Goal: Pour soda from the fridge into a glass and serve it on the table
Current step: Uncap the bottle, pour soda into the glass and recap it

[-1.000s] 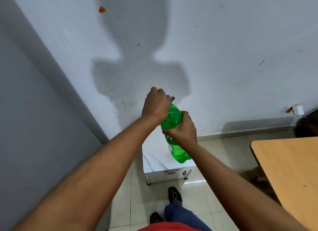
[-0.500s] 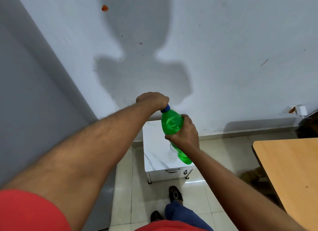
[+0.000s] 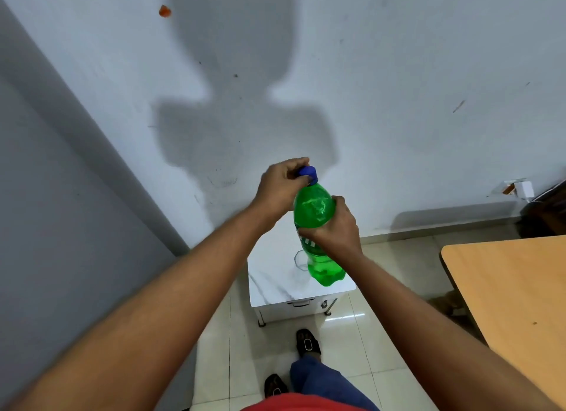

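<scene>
The person holds a green soda bottle (image 3: pixel 313 210) in the air in front of a pale wall (image 3: pixel 398 74), above a small white stand (image 3: pixel 275 282) with a marbled top. The bottle is tilted, its blue cap (image 3: pixel 307 172) leaning up and to the left, its base hanging over the stand's top without touching it.

The right hand (image 3: pixel 335 227) grips the bottle around its middle, over the label; its fingers (image 3: pixel 309 236) are curled round the body and the thumb lies on the upper shoulder. The left hand (image 3: pixel 280 185) is at the neck, its fingers (image 3: pixel 294 165) bent over the cap and pinching it, with the cap's blue top showing between thumb and forefinger. The cap is on the bottle.

A clear glass (image 3: pixel 301 260) stands upright on the stand's top, just behind and left of the bottle's lower part; most of it is hidden by the bottle, and whether it holds anything cannot be told.

To the right, the corner of a light wooden table (image 3: pixel 505 288) juts in, well apart from the bottle. Below, on the glossy tiled floor (image 3: pixel 352 349), are two dark sandals (image 3: pixel 307 343), a blue trouser leg (image 3: pixel 321 383) and the edge of a red shirt (image 3: pixel 300 403). The person's shadow (image 3: pixel 239 119) falls on the wall.
</scene>
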